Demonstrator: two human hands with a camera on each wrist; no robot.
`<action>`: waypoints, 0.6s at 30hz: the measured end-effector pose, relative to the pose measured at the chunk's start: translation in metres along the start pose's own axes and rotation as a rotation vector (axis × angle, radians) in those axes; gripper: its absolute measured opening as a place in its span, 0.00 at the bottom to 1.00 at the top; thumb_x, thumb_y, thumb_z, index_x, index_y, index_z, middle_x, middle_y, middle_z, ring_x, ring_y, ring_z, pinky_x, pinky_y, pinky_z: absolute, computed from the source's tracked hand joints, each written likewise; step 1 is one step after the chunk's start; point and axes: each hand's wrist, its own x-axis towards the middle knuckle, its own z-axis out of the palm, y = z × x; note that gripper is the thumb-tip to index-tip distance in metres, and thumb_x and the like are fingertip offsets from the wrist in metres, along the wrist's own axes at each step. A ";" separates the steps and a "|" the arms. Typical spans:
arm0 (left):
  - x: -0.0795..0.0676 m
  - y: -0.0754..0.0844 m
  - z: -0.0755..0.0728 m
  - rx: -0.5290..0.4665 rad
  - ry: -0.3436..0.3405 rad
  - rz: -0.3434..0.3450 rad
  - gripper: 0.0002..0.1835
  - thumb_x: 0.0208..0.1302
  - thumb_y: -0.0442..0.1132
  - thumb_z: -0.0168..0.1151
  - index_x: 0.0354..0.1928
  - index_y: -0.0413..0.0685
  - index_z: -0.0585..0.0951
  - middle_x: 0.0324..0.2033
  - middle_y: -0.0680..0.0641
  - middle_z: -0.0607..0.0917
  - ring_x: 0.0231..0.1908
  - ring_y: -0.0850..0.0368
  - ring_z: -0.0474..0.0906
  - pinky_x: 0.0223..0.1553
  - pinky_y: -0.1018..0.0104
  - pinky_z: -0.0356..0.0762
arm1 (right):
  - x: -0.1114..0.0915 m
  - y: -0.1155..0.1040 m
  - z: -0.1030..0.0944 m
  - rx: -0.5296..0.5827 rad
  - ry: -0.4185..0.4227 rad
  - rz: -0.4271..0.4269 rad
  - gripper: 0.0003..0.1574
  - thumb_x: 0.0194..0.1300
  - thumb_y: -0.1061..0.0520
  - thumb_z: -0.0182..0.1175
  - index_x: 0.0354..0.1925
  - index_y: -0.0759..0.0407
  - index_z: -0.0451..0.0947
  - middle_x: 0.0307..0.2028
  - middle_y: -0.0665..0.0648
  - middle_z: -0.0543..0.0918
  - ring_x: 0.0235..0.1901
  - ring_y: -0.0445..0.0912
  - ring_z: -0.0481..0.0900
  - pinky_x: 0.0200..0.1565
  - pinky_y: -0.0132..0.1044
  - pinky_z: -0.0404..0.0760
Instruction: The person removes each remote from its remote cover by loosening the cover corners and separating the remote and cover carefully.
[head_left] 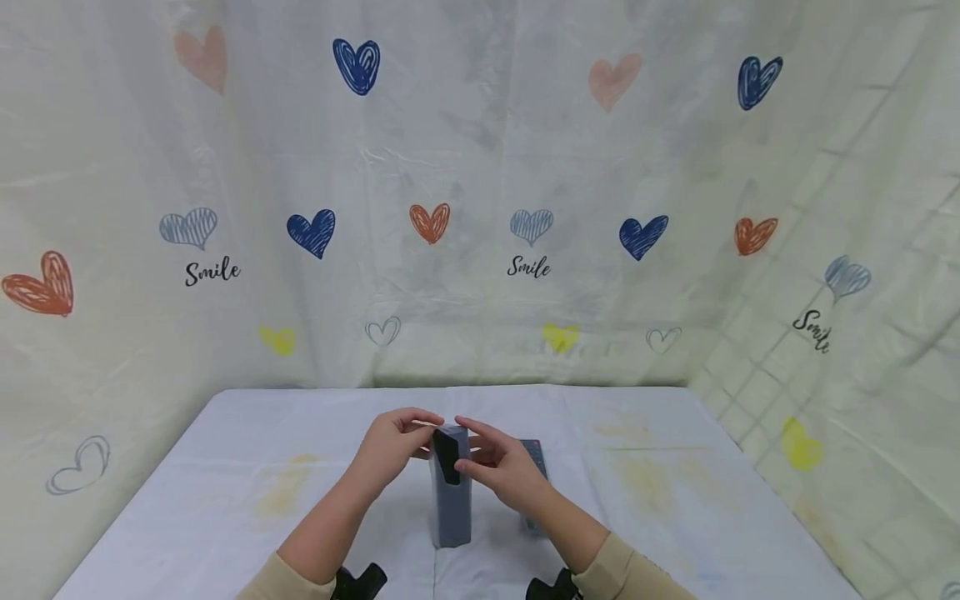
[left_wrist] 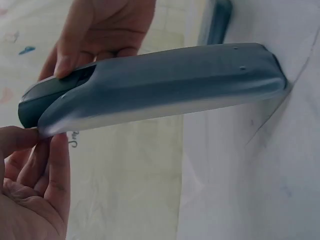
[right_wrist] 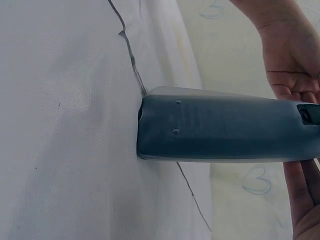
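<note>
A translucent blue-grey remote control cover (head_left: 453, 512) stands on end on the white table, with a dark remote-like body (head_left: 446, 457) showing at its upper cutout. My left hand (head_left: 392, 443) pinches the cover's top edge between thumb and fingers. From the other side my right hand (head_left: 501, 463) grips the upper part, its thumb (left_wrist: 65, 65) on the dark body in the left wrist view. Two small bumps mark the cover's lower end (right_wrist: 176, 117) in the right wrist view. Most of the dark body is hidden inside the cover.
Behind my right hand a remote control (head_left: 534, 454) with buttons lies on the table, partly covered by the forearm. A creased white cloth (head_left: 300, 500) with yellowish stains covers the table. Beyond its back edge hangs a curtain (head_left: 465, 167) printed with hearts.
</note>
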 end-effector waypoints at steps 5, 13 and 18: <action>0.004 0.003 -0.010 -0.002 -0.115 -0.056 0.10 0.68 0.35 0.57 0.47 0.42 0.84 0.35 0.45 0.88 0.33 0.52 0.84 0.40 0.58 0.85 | 0.002 -0.006 0.003 -0.008 -0.003 0.007 0.39 0.65 0.59 0.67 0.71 0.45 0.67 0.54 0.61 0.82 0.49 0.50 0.84 0.49 0.39 0.83; 0.005 -0.007 -0.009 -0.003 -0.163 -0.032 0.11 0.70 0.37 0.58 0.49 0.44 0.85 0.41 0.46 0.86 0.38 0.52 0.84 0.42 0.59 0.84 | -0.004 -0.023 0.002 -0.001 -0.011 0.007 0.38 0.65 0.61 0.66 0.71 0.53 0.68 0.53 0.64 0.82 0.49 0.53 0.84 0.49 0.39 0.83; -0.006 -0.013 -0.006 -0.073 -0.078 -0.018 0.14 0.71 0.36 0.58 0.55 0.44 0.84 0.50 0.43 0.84 0.45 0.51 0.84 0.45 0.59 0.84 | 0.001 -0.007 0.002 0.003 -0.004 0.001 0.39 0.66 0.60 0.66 0.72 0.47 0.67 0.54 0.62 0.82 0.49 0.51 0.84 0.49 0.39 0.83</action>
